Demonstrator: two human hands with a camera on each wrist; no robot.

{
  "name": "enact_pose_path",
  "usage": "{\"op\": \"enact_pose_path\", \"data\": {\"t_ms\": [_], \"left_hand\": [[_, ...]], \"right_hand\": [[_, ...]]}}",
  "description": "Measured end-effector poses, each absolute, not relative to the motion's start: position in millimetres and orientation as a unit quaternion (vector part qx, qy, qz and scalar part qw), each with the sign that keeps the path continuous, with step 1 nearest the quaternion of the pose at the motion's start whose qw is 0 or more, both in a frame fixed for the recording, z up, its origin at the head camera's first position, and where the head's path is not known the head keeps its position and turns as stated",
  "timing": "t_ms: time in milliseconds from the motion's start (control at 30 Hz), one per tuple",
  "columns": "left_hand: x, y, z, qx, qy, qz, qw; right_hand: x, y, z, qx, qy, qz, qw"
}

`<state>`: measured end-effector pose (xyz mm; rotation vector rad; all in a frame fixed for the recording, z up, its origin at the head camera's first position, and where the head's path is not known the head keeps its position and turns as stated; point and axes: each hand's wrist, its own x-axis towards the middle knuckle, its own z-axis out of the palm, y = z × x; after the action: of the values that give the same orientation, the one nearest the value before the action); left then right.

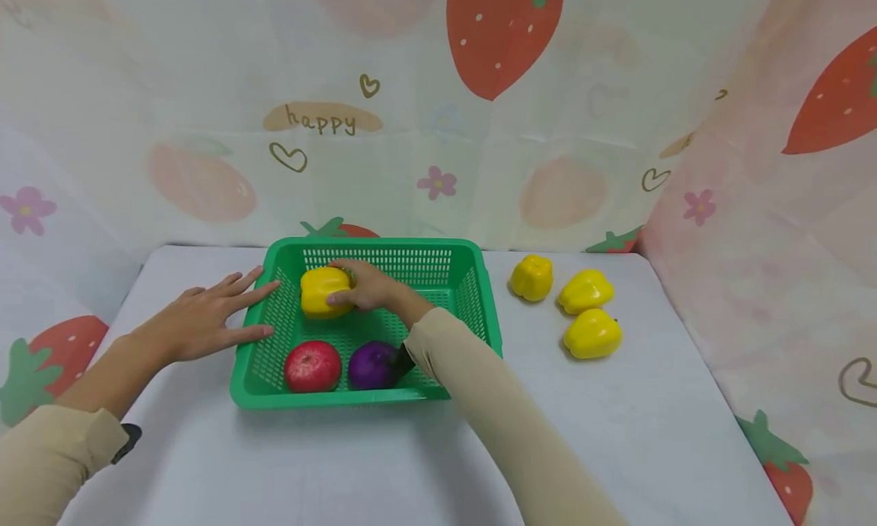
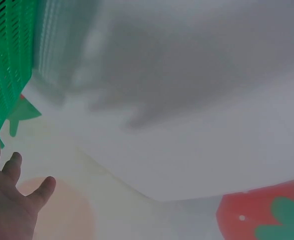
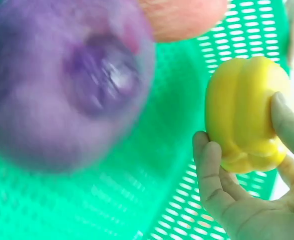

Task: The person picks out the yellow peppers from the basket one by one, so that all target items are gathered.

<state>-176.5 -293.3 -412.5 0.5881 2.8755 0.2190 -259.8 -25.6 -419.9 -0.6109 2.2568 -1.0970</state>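
A yellow bell pepper (image 1: 320, 292) is gripped by my right hand (image 1: 370, 286) inside the green basket (image 1: 363, 398), toward its back left corner. In the right wrist view the thumb and fingers curl round the same bell pepper (image 3: 244, 110). My left hand (image 1: 205, 317) rests its spread, straight fingers on the basket's left rim. Nearer the front of the basket sit a red pomegranate-like fruit (image 1: 312, 367) and a round purple fruit (image 1: 372, 365), the latter partly hidden by the right wrist's dark band. In the left wrist view the left hand (image 2: 12, 200) touches the basket's edge.
Three more yellow bell peppers, one at the back (image 1: 531, 278), one in the middle (image 1: 585, 291) and one in front (image 1: 592, 334), lie on the white table (image 1: 548, 435) right of the basket. A strawberry-printed cloth (image 1: 411, 168) hangs behind the table and at its sides.
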Motion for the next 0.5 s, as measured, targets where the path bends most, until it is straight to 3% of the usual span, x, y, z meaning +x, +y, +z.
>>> {"op": "enact_pose_path", "data": {"t_ms": [500], "left_hand": [[-180, -295, -415, 0.203, 0.973, 0.071, 0.088]], "right_hand": [[-258, 29, -347, -0.308, 0.824, -0.407, 0.248]]}}
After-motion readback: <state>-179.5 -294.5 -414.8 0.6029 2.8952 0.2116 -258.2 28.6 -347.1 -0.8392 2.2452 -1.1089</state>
